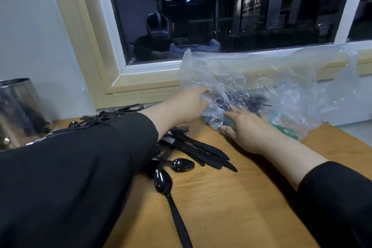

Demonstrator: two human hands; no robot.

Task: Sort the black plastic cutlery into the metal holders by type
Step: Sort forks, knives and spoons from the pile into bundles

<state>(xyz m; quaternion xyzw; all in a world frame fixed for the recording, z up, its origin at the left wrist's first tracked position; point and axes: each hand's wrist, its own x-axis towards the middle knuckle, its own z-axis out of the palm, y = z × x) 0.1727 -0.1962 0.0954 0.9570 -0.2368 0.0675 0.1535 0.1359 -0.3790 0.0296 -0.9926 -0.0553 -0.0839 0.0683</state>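
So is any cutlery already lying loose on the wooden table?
Yes, black spoons and knives lie on the wooden table, outside the plastic bag.

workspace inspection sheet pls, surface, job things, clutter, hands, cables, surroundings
surface: wooden table, bare in front.
job's things: loose black cutlery piled at centre, spoons nearest; more inside clear plastic bag; metal holder at far left.
clutter: green item under the bag.
hands: left hand grips the bag; right hand lies flat against it.
cables: nothing seen.
surroundings: dark window, white wall.
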